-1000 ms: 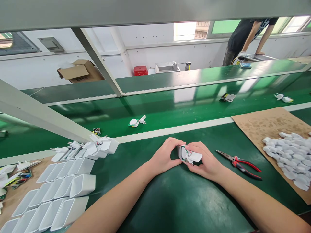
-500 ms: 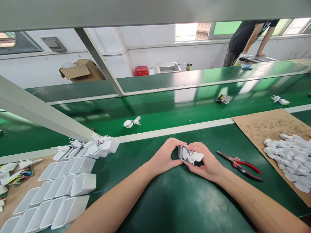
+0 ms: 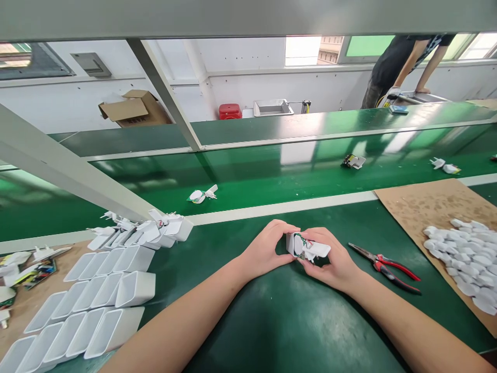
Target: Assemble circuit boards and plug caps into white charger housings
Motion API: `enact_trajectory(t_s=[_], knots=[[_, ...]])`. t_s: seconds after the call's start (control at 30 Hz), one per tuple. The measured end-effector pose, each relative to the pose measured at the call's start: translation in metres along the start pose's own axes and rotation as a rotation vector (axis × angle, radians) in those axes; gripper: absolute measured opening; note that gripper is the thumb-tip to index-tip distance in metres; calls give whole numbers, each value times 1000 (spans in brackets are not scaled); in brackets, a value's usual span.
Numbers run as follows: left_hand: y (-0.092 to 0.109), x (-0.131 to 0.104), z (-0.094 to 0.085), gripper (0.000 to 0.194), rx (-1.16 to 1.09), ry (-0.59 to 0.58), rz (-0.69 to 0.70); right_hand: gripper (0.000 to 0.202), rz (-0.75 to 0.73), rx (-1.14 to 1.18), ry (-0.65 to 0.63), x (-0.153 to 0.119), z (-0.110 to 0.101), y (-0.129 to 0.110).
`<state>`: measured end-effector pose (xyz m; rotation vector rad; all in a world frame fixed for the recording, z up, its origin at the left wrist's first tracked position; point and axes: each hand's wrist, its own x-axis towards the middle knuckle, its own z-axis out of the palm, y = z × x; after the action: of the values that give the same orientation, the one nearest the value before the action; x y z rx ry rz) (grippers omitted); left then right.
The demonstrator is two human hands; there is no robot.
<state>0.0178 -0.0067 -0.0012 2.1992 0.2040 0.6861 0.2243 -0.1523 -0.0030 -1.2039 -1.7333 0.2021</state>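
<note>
A small white plastic housing [image 3: 290, 244] is held between my two hands above the green table. My left hand [image 3: 267, 246] pinches its left end between thumb and fingers. From its open right side a white plug piece with a green circuit board and thin wires [image 3: 310, 249] sticks out. My right hand [image 3: 330, 256] has its fingers and thumb around that piece, close to the housing. Pliers with red and black handles [image 3: 384, 267] lie on the table, right of my right hand.
Rows of white housings [image 3: 134, 289] stand at left, some behind holding plug pieces. White round parts [image 3: 466, 254] cover cardboard [image 3: 430, 199] at right. Beyond, a green belt [image 3: 248, 181] carries loose assemblies. A slanted metal post [image 3: 77, 171] rises left. A person [image 3: 392, 62] leans at the back right.
The loose assemblies on the belt have shifted slightly left, while the surrounding view has shifted slightly right. Both hands keep nearly the same hold.
</note>
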Motion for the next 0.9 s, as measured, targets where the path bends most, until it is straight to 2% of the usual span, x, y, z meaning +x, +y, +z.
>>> enact_trajectory(t_s=[0.9], knots=[[4, 2, -1, 63, 8, -15, -13, 73, -10, -29, -13, 1, 1, -2]])
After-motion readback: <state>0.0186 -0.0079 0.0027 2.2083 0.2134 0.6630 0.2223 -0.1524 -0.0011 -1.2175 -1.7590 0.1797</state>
